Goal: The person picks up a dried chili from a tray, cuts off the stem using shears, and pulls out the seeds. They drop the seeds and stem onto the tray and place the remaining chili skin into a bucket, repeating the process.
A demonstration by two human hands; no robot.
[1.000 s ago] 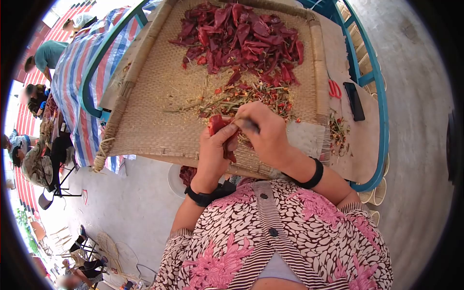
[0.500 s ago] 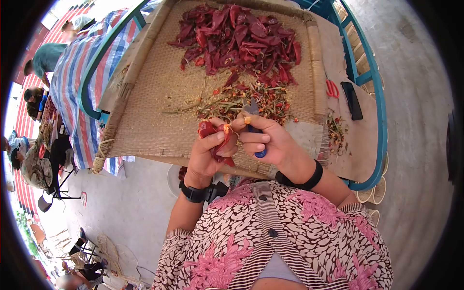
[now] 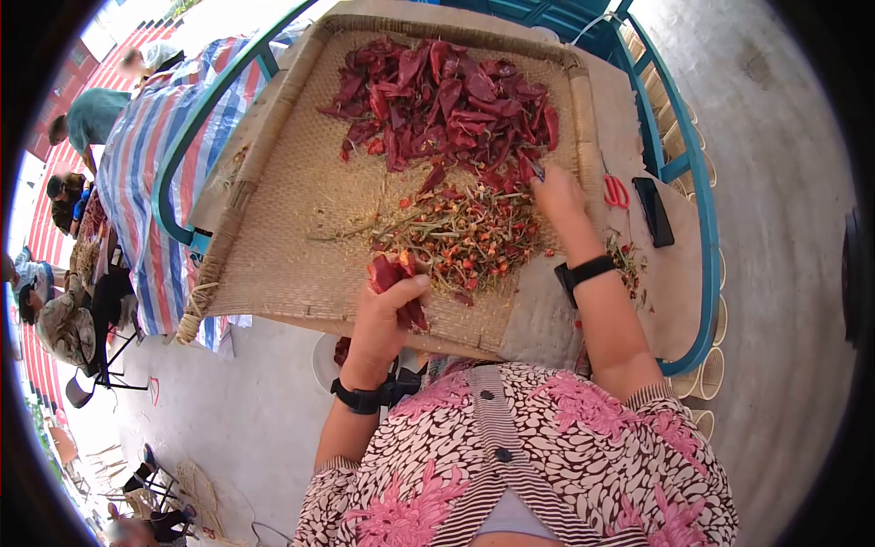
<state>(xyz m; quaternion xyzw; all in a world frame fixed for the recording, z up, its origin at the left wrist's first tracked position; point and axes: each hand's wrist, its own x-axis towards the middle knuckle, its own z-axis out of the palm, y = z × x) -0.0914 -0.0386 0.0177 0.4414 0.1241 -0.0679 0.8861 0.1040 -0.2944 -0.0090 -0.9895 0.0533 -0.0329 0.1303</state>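
Observation:
My left hand (image 3: pixel 383 314) is closed around some dried red chili peppers (image 3: pixel 385 272), above the near edge of the woven tray (image 3: pixel 283 246). An orange stem end shows at the top of the bunch. My right hand (image 3: pixel 558 196) reaches to the right edge of the heap of dried red peppers (image 3: pixel 447 96). Its fingers are closed on blue-handled snips (image 3: pixel 538 170); only a small grey tip shows, close to a pepper, and the handle is hidden. Between my hands lies a pile of cut stems and orange bits (image 3: pixel 474 237), with pale seeds scattered around.
Red-handled scissors (image 3: pixel 616 191) and a black phone (image 3: pixel 653 211) lie on the board right of the tray. A teal metal frame (image 3: pixel 706 273) surrounds it. A pale bowl (image 3: pixel 326 365) is below the near edge. Several people sit at left beyond a striped sheet (image 3: pixel 137 191).
My right hand has moved away from my left, forward and right to the pepper heap, with the snips. My left hand keeps the peppers and has shifted slightly nearer to me.

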